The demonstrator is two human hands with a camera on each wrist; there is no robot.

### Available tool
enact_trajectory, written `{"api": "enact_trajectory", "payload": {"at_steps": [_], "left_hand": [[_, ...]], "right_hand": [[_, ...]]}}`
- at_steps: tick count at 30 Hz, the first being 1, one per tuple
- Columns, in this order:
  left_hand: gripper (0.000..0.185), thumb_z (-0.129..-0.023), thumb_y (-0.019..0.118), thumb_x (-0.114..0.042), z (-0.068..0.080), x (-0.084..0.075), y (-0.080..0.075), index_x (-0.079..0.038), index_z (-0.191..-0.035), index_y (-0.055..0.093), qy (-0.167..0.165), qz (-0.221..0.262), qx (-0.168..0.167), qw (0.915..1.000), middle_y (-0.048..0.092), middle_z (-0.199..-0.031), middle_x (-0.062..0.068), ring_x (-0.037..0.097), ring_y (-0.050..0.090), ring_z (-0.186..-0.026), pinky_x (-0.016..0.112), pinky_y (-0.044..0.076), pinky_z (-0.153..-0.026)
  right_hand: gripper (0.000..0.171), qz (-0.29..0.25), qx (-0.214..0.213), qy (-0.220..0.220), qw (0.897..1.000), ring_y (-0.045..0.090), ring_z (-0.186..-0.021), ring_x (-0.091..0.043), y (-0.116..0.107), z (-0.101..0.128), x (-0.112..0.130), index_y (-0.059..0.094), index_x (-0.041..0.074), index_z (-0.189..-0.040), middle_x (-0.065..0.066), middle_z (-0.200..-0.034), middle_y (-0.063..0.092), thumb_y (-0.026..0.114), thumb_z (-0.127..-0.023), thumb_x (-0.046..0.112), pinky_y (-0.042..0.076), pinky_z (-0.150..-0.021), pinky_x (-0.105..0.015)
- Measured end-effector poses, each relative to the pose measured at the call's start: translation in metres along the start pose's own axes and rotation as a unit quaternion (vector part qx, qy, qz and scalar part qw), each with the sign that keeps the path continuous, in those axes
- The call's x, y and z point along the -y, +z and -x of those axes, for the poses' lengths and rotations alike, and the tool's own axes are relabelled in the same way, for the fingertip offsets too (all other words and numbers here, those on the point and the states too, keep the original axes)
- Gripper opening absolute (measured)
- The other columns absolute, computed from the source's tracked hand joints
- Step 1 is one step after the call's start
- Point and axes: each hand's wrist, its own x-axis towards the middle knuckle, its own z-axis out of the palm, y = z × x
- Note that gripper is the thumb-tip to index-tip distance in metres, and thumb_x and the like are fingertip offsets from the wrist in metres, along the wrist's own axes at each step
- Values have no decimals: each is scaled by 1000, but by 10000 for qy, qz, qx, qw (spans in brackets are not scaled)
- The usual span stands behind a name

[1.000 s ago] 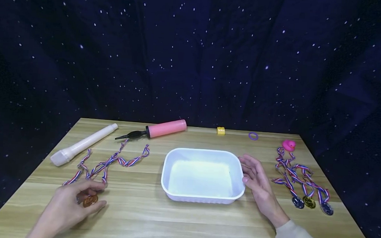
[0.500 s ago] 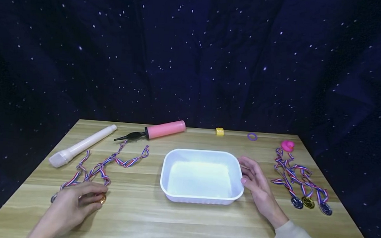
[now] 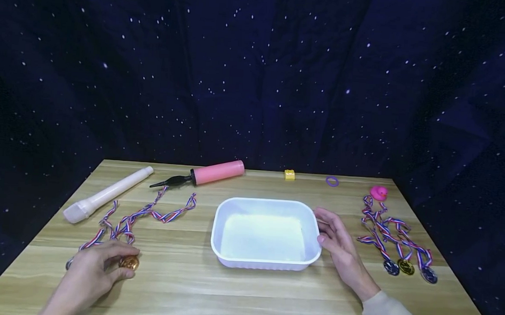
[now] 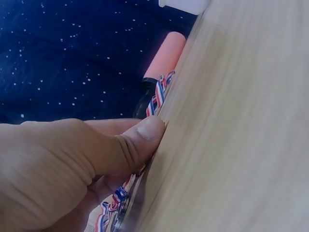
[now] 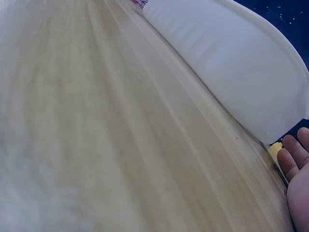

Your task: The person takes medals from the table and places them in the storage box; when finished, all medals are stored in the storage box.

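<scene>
Nearest me, my left hand (image 3: 90, 272) pinches a gold medal (image 3: 129, 263) low over the table (image 3: 211, 288), its striped ribbon (image 3: 146, 214) trailing away across the wood. My right hand (image 3: 338, 245) rests with relaxed, loosely spread fingers against the right rim of the white tray (image 3: 265, 234). Three more medals (image 3: 405, 266) lie to the right. Farther back lies a pink pump (image 3: 211, 172).
</scene>
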Motion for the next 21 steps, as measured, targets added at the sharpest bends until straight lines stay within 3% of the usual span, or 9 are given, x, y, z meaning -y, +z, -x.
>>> {"api": "enact_trajectory", "payload": {"at_steps": [8, 13, 21], "left_hand": [[46, -57, 109, -21, 0, 3, -1, -30, -94, 84, -268, -200, 63, 9994, 76, -102, -11, 4, 66, -89, 11, 43, -76], [52, -59, 108, -11, -1, -1, -2, -30, -95, 75, -439, 134, 246, 9986, 72, -90, -18, -1, 60, -76, 13, 46, -65], [53, -65, 104, 5, -2, -7, 0, -27, -99, 78, -580, 624, 362, 9957, 78, -96, -14, -2, 68, -80, 11, 56, -70]], "right_hand": [[60, 88, -30, 19, 10000, 56, -142, -34, 1, 0, 3, 36, -13, -162, -35, -160, 44, 51, -104, -6, 48, -118, -26], [60, 110, -40, 81, 9999, 55, -143, -36, 1, -1, 3, 38, -11, -162, -34, -161, 45, 51, -104, -5, 48, -118, -27], [59, 91, -41, 118, 9999, 56, -143, -36, 1, -1, 3, 38, -10, -162, -35, -161, 45, 51, -104, -4, 49, -118, -27]]}}
